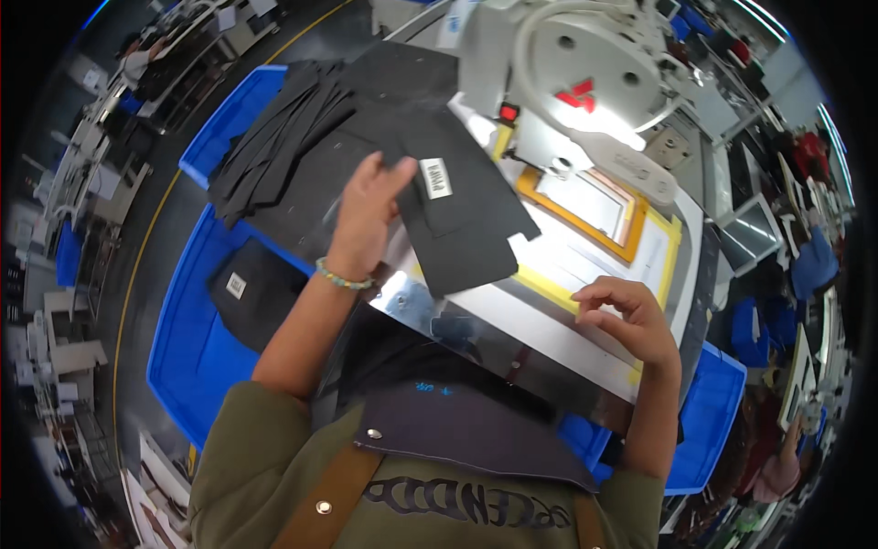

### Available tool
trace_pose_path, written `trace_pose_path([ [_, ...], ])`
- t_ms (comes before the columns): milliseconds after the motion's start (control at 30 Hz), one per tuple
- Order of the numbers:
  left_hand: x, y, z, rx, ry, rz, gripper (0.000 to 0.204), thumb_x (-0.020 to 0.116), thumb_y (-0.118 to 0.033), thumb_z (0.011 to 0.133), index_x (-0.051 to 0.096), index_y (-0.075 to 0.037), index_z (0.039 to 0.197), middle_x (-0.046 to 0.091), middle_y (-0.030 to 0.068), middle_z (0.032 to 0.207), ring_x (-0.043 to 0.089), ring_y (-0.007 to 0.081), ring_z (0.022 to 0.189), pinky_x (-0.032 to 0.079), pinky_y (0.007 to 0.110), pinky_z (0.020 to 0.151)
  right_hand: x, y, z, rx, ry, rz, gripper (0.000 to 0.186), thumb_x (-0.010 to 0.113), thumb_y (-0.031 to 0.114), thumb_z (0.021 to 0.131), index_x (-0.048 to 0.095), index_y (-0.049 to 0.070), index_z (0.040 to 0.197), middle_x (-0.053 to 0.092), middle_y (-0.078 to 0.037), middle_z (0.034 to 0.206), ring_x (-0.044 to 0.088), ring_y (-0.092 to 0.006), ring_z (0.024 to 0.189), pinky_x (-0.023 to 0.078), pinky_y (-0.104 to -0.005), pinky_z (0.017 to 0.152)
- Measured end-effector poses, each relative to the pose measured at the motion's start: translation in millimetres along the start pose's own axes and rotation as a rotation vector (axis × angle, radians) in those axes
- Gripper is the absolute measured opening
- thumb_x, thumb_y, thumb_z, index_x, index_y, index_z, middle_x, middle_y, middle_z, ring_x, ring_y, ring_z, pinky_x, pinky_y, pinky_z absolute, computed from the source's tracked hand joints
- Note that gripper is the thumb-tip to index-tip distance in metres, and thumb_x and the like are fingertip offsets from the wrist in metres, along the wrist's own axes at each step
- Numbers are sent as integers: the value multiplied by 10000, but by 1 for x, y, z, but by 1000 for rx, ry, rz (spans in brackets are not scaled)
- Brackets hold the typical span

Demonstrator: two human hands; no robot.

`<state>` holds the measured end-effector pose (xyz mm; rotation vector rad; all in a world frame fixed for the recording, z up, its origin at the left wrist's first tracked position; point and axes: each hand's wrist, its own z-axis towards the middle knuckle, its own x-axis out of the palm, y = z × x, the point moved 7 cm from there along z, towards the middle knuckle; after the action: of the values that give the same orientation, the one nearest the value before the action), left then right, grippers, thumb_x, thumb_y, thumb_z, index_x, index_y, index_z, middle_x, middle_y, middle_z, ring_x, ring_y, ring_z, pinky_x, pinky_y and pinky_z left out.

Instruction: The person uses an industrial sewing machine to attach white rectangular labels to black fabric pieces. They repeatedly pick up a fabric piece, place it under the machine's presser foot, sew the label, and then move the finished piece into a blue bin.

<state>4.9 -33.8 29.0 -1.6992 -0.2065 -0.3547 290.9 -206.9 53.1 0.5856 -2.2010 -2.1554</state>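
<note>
My left hand [361,220] is at the left edge of a dark fabric piece [471,233] and grips it between thumb and fingers. A white printed label [436,178] sits on the piece near my thumb, and a notch shows at its right corner. The piece hangs tilted over the machine's table, partly covering a white plate edged with yellow tape [549,285]. My right hand [631,320] is above the plate's near right part, fingers bent, a gap between thumb and forefinger, nothing in them. Ahead of it lies an orange clamp frame [631,240] with a pale window.
A white sewing machine head [585,82] stands over the frame. Strips of dark fabric [283,137] are heaped at the far left by a blue bin [197,151]. Another blue bin [178,366] at my left holds a labelled dark piece [251,293]. A third bin [718,412] is at right.
</note>
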Motion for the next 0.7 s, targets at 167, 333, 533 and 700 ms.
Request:
trace_pose_path([
  [167,-32,16,6,161,132,166,432,660,-76,987,557,-13,1402,640,-14,993,570,39,865,456,198,743,-11,-27,-2,176,-264,48,177,657,39,940,703,-31,1096,680,-60,997,640,-116,915,495,-260,814],
  [333,-170,-65,-21,601,-399,317,331,562,-70,1033,598,-41,1361,579,-50,921,530,31,859,457,212,820,-22,-41,4,198,-289,31,173,634,65,961,698,-30,1091,671,-56,995,640,-124,927,488,-260,836],
  [533,-337,-49,-78,682,-961,296,344,490,-10,1038,550,-2,1376,636,18,979,609,96,921,518,256,852,-15,-35,9,196,-220,-17,199,605,111,993,684,-26,1113,662,-48,967,615,-113,897,485,-250,860],
  [700,-452,54,-75,130,-1068,702,401,596,10,973,552,31,1371,656,77,1017,622,144,918,496,284,879,-18,-35,1,224,-253,4,182,606,85,986,694,-34,1093,661,-62,980,627,-126,920,489,-265,856],
])
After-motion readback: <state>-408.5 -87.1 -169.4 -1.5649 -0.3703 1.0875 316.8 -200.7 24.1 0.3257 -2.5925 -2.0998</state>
